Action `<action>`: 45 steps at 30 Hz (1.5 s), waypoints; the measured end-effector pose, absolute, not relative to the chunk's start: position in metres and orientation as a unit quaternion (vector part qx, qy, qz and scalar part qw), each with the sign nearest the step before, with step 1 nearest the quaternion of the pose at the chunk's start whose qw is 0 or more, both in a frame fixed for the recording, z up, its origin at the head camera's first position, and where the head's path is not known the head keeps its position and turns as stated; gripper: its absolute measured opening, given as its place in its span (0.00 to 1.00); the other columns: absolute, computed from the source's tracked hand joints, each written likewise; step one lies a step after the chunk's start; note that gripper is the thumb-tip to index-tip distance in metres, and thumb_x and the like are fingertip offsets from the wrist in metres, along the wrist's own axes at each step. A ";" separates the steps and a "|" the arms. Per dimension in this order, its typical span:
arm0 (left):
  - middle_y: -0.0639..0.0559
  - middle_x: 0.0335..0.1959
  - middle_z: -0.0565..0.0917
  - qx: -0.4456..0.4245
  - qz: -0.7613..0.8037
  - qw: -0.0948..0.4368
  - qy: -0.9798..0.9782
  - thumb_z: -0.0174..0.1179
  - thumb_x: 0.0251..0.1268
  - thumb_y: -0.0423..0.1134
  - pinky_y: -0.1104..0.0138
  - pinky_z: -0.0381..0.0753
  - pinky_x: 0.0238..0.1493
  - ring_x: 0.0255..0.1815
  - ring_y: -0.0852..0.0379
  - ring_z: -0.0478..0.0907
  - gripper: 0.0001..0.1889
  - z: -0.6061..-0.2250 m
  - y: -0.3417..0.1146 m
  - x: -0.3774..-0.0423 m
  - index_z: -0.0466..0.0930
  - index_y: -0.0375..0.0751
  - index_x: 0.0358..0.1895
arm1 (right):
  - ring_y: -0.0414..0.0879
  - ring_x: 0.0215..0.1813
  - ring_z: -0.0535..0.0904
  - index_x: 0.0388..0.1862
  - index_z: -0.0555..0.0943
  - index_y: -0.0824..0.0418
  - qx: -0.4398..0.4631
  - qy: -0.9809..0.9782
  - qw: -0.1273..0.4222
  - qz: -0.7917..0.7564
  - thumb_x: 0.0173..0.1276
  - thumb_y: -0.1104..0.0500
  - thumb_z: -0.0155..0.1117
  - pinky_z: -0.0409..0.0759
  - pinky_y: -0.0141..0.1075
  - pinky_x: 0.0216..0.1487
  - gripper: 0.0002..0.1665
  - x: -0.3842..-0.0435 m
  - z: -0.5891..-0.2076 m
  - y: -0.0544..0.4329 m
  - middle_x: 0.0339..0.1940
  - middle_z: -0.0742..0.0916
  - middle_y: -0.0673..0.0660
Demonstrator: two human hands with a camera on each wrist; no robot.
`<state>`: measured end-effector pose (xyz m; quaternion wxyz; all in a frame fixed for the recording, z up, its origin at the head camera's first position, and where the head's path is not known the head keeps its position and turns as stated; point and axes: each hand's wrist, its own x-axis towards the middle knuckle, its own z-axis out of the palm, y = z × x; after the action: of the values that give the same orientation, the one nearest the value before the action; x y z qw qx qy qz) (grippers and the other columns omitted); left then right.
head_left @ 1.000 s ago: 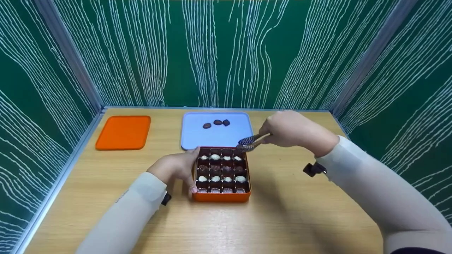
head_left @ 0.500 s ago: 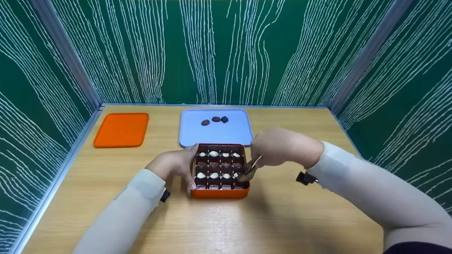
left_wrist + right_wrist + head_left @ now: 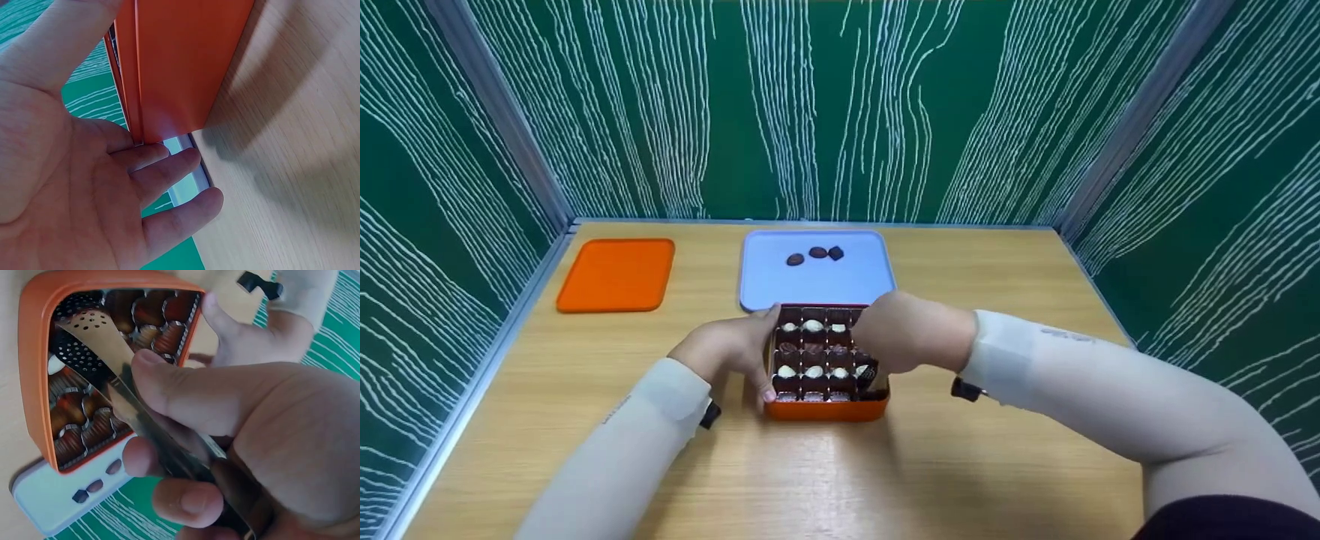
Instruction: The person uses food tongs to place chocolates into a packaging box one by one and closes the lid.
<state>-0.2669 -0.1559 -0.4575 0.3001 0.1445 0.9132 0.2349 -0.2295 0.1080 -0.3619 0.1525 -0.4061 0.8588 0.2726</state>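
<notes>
My left hand (image 3: pixel 733 349) holds the left side of an orange box (image 3: pixel 826 412), thumb at the near corner and fingers at the far one. A divided insert inside bears rows of white and dark chocolates (image 3: pixel 813 349). Over the box's right side, my right hand (image 3: pixel 906 331) grips metal tongs (image 3: pixel 140 402) between thumb and fingers. Their perforated tips (image 3: pixel 87 332) reach into the near right corner of the box, one beside a white chocolate (image 3: pixel 55 364). Whether anything is between the tips cannot be seen. The hand hides part of the right column in the head view.
Behind the box lies a light blue tray (image 3: pixel 817 285) with three dark chocolates (image 3: pixel 818 253) on it. An orange tray or lid (image 3: pixel 616 274) lies at the back left. Green panels with white lines (image 3: pixel 780 112) enclose the wooden table (image 3: pixel 675 427) at the back and sides.
My right hand has brought the tongs from the box's far right corner toward its near right corner, then further in over the box. The left hand stays on the box.
</notes>
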 end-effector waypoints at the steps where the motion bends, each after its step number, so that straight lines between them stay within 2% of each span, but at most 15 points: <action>1: 0.38 0.98 0.36 0.144 0.236 0.301 0.913 0.96 0.37 0.47 0.44 0.42 0.98 0.98 0.35 0.42 0.92 -0.457 -0.156 -0.267 0.24 0.47 0.95 | 0.41 0.21 0.64 0.18 0.70 0.50 -0.409 0.854 0.153 0.283 0.78 0.45 0.78 0.65 0.34 0.22 0.33 -0.229 -0.364 0.105 0.15 0.69 0.45; 4: 0.38 0.98 0.36 0.144 0.237 0.300 0.913 0.96 0.37 0.47 0.43 0.43 0.98 0.98 0.35 0.42 0.92 -0.457 -0.156 -0.267 0.25 0.46 0.95 | 0.40 0.20 0.64 0.18 0.71 0.50 -0.415 0.845 0.152 0.302 0.77 0.44 0.79 0.65 0.33 0.20 0.32 -0.226 -0.368 0.100 0.14 0.69 0.45; 9: 0.39 0.98 0.37 0.145 0.231 0.295 0.916 0.96 0.38 0.48 0.43 0.43 0.98 0.98 0.36 0.41 0.91 -0.458 -0.156 -0.267 0.27 0.46 0.96 | 0.40 0.21 0.66 0.19 0.77 0.51 -0.397 0.849 0.167 0.306 0.72 0.31 0.79 0.66 0.33 0.21 0.35 -0.224 -0.365 0.098 0.15 0.72 0.45; 12: 0.39 0.98 0.37 0.148 0.230 0.292 0.917 0.96 0.38 0.49 0.43 0.44 0.98 0.98 0.36 0.41 0.91 -0.458 -0.156 -0.267 0.27 0.45 0.96 | 0.40 0.22 0.67 0.21 0.79 0.52 -0.369 0.862 0.197 0.286 0.67 0.23 0.77 0.67 0.33 0.23 0.38 -0.228 -0.352 0.099 0.17 0.75 0.46; 15: 0.39 0.98 0.37 0.148 0.229 0.290 0.917 0.96 0.38 0.49 0.42 0.44 0.98 0.98 0.36 0.42 0.91 -0.458 -0.157 -0.267 0.27 0.45 0.96 | 0.41 0.25 0.70 0.23 0.79 0.53 -0.329 0.881 0.237 0.243 0.63 0.17 0.73 0.71 0.32 0.26 0.42 -0.234 -0.336 0.105 0.20 0.78 0.46; 18: 0.38 0.98 0.37 0.148 0.230 0.290 0.917 0.96 0.39 0.48 0.42 0.44 0.98 0.98 0.36 0.42 0.90 -0.458 -0.157 -0.268 0.26 0.45 0.95 | 0.41 0.26 0.74 0.26 0.83 0.54 -0.296 0.903 0.254 0.182 0.62 0.13 0.68 0.78 0.33 0.30 0.45 -0.247 -0.321 0.115 0.23 0.81 0.46; 21: 0.38 0.98 0.37 0.149 0.229 0.288 0.918 0.96 0.40 0.47 0.43 0.44 0.98 0.98 0.35 0.43 0.90 -0.459 -0.157 -0.269 0.27 0.44 0.95 | 0.42 0.28 0.77 0.31 0.87 0.56 -0.280 0.924 0.231 0.123 0.70 0.17 0.65 0.82 0.35 0.33 0.43 -0.267 -0.316 0.129 0.26 0.85 0.47; 25: 0.37 0.98 0.38 0.150 0.229 0.286 0.919 0.95 0.41 0.46 0.44 0.43 0.98 0.98 0.36 0.42 0.89 -0.460 -0.156 -0.269 0.27 0.43 0.95 | 0.44 0.28 0.78 0.37 0.91 0.59 -0.260 0.952 0.153 0.057 0.83 0.36 0.70 0.81 0.37 0.32 0.27 -0.301 -0.327 0.152 0.28 0.86 0.50; 28: 0.37 0.97 0.38 0.148 0.231 0.288 0.918 0.95 0.41 0.45 0.44 0.41 0.98 0.98 0.36 0.40 0.89 -0.461 -0.155 -0.268 0.26 0.45 0.95 | 0.44 0.27 0.76 0.38 0.91 0.60 -0.217 0.970 0.113 -0.002 0.83 0.48 0.73 0.76 0.35 0.29 0.18 -0.328 -0.345 0.166 0.27 0.84 0.50; 31: 0.37 0.97 0.38 0.148 0.228 0.288 0.918 0.96 0.39 0.46 0.44 0.41 0.98 0.98 0.36 0.40 0.90 -0.462 -0.155 -0.266 0.26 0.45 0.95 | 0.45 0.27 0.74 0.37 0.90 0.61 -0.160 0.980 0.097 -0.061 0.84 0.48 0.73 0.74 0.35 0.28 0.19 -0.352 -0.369 0.172 0.25 0.82 0.50; 36: 0.38 0.97 0.38 0.143 0.230 0.292 0.917 0.96 0.37 0.47 0.44 0.41 0.98 0.98 0.36 0.40 0.91 -0.461 -0.155 -0.265 0.26 0.46 0.95 | 0.46 0.29 0.77 0.37 0.87 0.61 -0.110 0.983 0.083 -0.122 0.83 0.48 0.73 0.76 0.35 0.28 0.19 -0.389 -0.414 0.167 0.29 0.83 0.53; 45: 0.40 0.98 0.39 0.133 0.231 0.289 0.919 0.96 0.33 0.47 0.42 0.42 0.98 0.98 0.36 0.42 0.92 -0.461 -0.152 -0.269 0.27 0.47 0.96 | 0.48 0.32 0.78 0.46 0.88 0.61 -0.059 0.979 0.079 -0.181 0.85 0.45 0.71 0.76 0.38 0.30 0.19 -0.428 -0.463 0.141 0.35 0.85 0.55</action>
<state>-0.2692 -0.1518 -0.4609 0.2889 0.1327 0.9195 0.2312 -0.4284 0.1414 -0.4627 0.0790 -0.0587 0.9786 -0.1809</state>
